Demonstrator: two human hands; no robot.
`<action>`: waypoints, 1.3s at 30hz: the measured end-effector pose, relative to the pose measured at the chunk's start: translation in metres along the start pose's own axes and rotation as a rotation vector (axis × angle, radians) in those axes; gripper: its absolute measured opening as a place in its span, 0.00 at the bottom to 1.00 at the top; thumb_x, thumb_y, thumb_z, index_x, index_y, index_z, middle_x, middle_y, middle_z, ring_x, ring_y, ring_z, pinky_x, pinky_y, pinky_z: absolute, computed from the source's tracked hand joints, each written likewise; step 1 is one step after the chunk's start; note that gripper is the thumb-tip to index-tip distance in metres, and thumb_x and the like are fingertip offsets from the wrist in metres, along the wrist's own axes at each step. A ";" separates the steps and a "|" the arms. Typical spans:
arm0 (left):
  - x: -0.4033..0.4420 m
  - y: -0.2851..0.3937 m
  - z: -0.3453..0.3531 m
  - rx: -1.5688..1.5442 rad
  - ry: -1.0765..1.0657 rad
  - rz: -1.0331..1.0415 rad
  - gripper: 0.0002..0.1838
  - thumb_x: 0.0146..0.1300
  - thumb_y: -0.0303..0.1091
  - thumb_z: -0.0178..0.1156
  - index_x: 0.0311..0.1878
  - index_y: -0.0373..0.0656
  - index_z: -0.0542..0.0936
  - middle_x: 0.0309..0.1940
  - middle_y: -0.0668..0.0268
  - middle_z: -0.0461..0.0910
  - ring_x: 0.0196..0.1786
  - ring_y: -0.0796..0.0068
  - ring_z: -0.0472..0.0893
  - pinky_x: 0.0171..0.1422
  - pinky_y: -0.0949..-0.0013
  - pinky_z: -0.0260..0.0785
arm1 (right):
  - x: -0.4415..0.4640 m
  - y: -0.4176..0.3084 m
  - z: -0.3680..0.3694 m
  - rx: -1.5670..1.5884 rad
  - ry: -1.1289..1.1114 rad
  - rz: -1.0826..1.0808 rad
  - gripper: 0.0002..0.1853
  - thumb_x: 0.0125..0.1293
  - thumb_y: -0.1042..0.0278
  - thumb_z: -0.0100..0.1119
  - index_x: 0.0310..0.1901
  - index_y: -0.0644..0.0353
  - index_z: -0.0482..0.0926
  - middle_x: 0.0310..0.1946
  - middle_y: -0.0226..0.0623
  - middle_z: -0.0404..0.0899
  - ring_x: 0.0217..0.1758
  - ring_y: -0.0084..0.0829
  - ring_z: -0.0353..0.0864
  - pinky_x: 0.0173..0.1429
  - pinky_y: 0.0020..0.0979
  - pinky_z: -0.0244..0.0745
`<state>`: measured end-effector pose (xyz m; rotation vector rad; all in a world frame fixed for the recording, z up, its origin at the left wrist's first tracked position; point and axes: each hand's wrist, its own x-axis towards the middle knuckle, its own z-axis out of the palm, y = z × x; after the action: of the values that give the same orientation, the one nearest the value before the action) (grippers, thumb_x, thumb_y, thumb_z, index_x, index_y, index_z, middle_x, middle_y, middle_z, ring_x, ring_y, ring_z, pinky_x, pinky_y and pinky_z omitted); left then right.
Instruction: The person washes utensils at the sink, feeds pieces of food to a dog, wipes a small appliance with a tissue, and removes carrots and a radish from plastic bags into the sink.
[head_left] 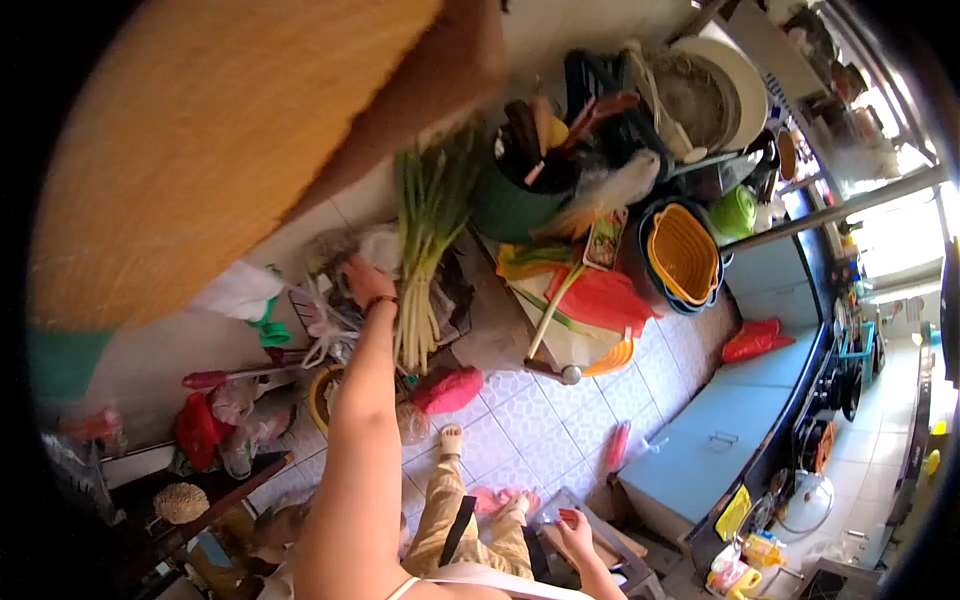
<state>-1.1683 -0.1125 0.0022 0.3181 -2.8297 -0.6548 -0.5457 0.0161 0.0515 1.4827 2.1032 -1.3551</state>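
Note:
My left hand (366, 281), with a dark band at the wrist, reaches in among clear plastic bags (332, 325) by the wall; its fingers are curled on the plastic, and what the bag holds is unclear. Right beside this hand lies a long bunch of green onions (428, 235) with pale stalks. My right hand (575, 532) hangs low at my side, fingers apart and holding nothing, near a grey box-like container.
A green bin (515, 198), an orange basket (684, 254) and a red bag (605, 297) are beyond the onions. Blue cabinets (680, 440) line the right side. A pink bag (448, 390) is near my feet. A large orange-brown surface (220, 130) fills the upper left.

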 end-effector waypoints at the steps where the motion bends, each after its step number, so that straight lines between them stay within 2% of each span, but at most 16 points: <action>1: 0.007 -0.007 0.006 0.079 -0.115 -0.045 0.20 0.60 0.27 0.53 0.55 0.39 0.66 0.55 0.51 0.66 0.50 0.52 0.72 0.44 0.56 0.73 | -0.007 -0.006 0.004 0.062 -0.036 0.098 0.18 0.52 0.67 0.64 0.44 0.66 0.74 0.39 0.42 0.77 0.41 0.35 0.79 0.44 0.32 0.74; 2: 0.014 -0.045 0.061 0.098 0.112 0.232 0.21 0.60 0.29 0.55 0.58 0.42 0.67 0.57 0.57 0.65 0.55 0.55 0.69 0.48 0.54 0.71 | -0.011 0.001 0.009 -0.020 -0.050 0.094 0.16 0.55 0.72 0.62 0.45 0.66 0.74 0.41 0.39 0.79 0.44 0.29 0.79 0.47 0.28 0.73; 6: 0.009 0.009 0.018 0.916 -0.526 0.519 0.17 0.59 0.30 0.56 0.53 0.42 0.73 0.59 0.59 0.64 0.63 0.57 0.61 0.65 0.53 0.56 | -0.023 0.007 0.027 0.044 -0.161 0.096 0.11 0.60 0.75 0.55 0.45 0.67 0.74 0.41 0.37 0.79 0.46 0.27 0.78 0.50 0.27 0.72; 9: 0.016 0.001 0.043 -0.064 -0.650 0.016 0.24 0.57 0.25 0.54 0.60 0.42 0.68 0.63 0.57 0.59 0.67 0.54 0.56 0.68 0.56 0.51 | -0.028 0.000 0.027 0.109 -0.279 0.140 0.11 0.61 0.74 0.54 0.45 0.67 0.75 0.41 0.38 0.79 0.46 0.26 0.78 0.50 0.26 0.72; 11: -0.007 -0.013 0.057 -0.128 -0.260 0.322 0.33 0.53 0.21 0.52 0.65 0.42 0.59 0.67 0.54 0.53 0.68 0.53 0.54 0.70 0.56 0.49 | -0.030 -0.003 0.022 0.125 -0.301 0.145 0.12 0.61 0.73 0.55 0.45 0.67 0.75 0.41 0.38 0.80 0.44 0.26 0.79 0.49 0.25 0.72; 13: -0.010 -0.010 0.046 -0.340 -0.175 0.246 0.37 0.52 0.21 0.52 0.68 0.41 0.54 0.69 0.51 0.48 0.70 0.54 0.50 0.72 0.58 0.45 | -0.022 0.000 0.017 0.127 -0.315 0.130 0.14 0.59 0.71 0.57 0.47 0.66 0.74 0.40 0.39 0.80 0.43 0.26 0.79 0.48 0.26 0.72; 14: -0.013 -0.008 0.037 -0.337 -0.189 0.252 0.37 0.51 0.22 0.53 0.67 0.41 0.54 0.69 0.50 0.46 0.71 0.55 0.49 0.72 0.59 0.45 | -0.017 0.002 0.014 0.165 -0.338 0.203 0.13 0.59 0.71 0.57 0.45 0.66 0.75 0.39 0.38 0.80 0.42 0.26 0.80 0.47 0.25 0.73; 18: -0.070 0.023 -0.052 -0.521 -0.407 0.108 0.36 0.52 0.17 0.46 0.67 0.44 0.55 0.69 0.50 0.46 0.71 0.53 0.49 0.71 0.63 0.49 | 0.017 0.037 -0.003 -0.069 -0.431 -0.056 0.10 0.64 0.75 0.49 0.45 0.61 0.75 0.35 0.32 0.80 0.37 0.21 0.77 0.37 0.21 0.69; 21: -0.146 0.010 -0.060 -0.403 -0.236 0.412 0.32 0.51 0.16 0.44 0.63 0.41 0.60 0.66 0.47 0.52 0.64 0.49 0.60 0.66 0.60 0.57 | 0.048 0.046 -0.013 -0.211 -0.471 -0.205 0.09 0.65 0.73 0.48 0.45 0.61 0.75 0.32 0.33 0.80 0.33 0.22 0.77 0.34 0.23 0.70; 25: -0.321 -0.019 -0.156 -0.516 -0.637 0.346 0.30 0.50 0.18 0.47 0.61 0.36 0.61 0.66 0.46 0.51 0.58 0.49 0.68 0.59 0.61 0.66 | 0.071 0.017 -0.024 -0.152 -0.622 -0.313 0.08 0.65 0.71 0.49 0.43 0.60 0.76 0.31 0.35 0.80 0.32 0.25 0.79 0.34 0.24 0.72; 26: -0.377 -0.042 -0.139 -0.587 -0.517 0.497 0.31 0.50 0.20 0.49 0.62 0.36 0.61 0.66 0.46 0.51 0.56 0.50 0.70 0.57 0.59 0.67 | 0.077 0.016 -0.023 -0.142 -0.648 -0.332 0.09 0.64 0.70 0.49 0.43 0.60 0.76 0.31 0.35 0.80 0.32 0.25 0.79 0.34 0.24 0.72; 27: -0.423 -0.051 -0.160 -0.453 -0.715 0.426 0.34 0.49 0.19 0.52 0.63 0.43 0.59 0.66 0.47 0.52 0.63 0.51 0.64 0.57 0.61 0.68 | 0.084 0.021 -0.023 -0.134 -0.678 -0.349 0.09 0.64 0.70 0.49 0.43 0.60 0.76 0.31 0.35 0.80 0.32 0.25 0.79 0.33 0.24 0.72; 29: -0.500 -0.066 -0.186 -0.492 -0.779 0.374 0.31 0.49 0.21 0.51 0.61 0.41 0.61 0.62 0.49 0.57 0.56 0.50 0.70 0.58 0.59 0.67 | 0.078 0.016 -0.024 -0.176 -0.696 -0.377 0.10 0.64 0.70 0.46 0.42 0.62 0.76 0.28 0.38 0.81 0.29 0.25 0.80 0.32 0.26 0.74; 31: -0.528 -0.059 -0.231 -0.499 -0.825 0.347 0.27 0.49 0.21 0.52 0.56 0.40 0.65 0.56 0.54 0.62 0.48 0.55 0.75 0.52 0.59 0.70 | 0.072 0.019 -0.027 -0.205 -0.736 -0.399 0.10 0.63 0.69 0.47 0.41 0.61 0.76 0.28 0.37 0.81 0.28 0.25 0.80 0.30 0.26 0.74; 36: -0.580 -0.042 -0.270 -0.485 -0.672 0.543 0.16 0.54 0.28 0.52 0.48 0.40 0.73 0.46 0.58 0.72 0.43 0.60 0.77 0.45 0.60 0.72 | 0.038 0.042 -0.051 -0.427 -0.835 -0.531 0.09 0.61 0.67 0.49 0.34 0.63 0.76 0.26 0.37 0.80 0.29 0.26 0.81 0.29 0.27 0.74; 39: -0.601 -0.036 -0.297 -0.433 -0.727 0.541 0.14 0.57 0.31 0.50 0.46 0.41 0.75 0.40 0.59 0.75 0.43 0.61 0.77 0.46 0.62 0.70 | 0.039 0.043 -0.072 -0.587 -0.924 -0.890 0.08 0.61 0.69 0.50 0.35 0.63 0.76 0.25 0.36 0.81 0.29 0.28 0.81 0.30 0.29 0.75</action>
<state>-0.5134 -0.1098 0.1481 -0.8941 -3.0290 -1.4171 -0.5063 0.0993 0.0421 -0.3542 2.1572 -1.0961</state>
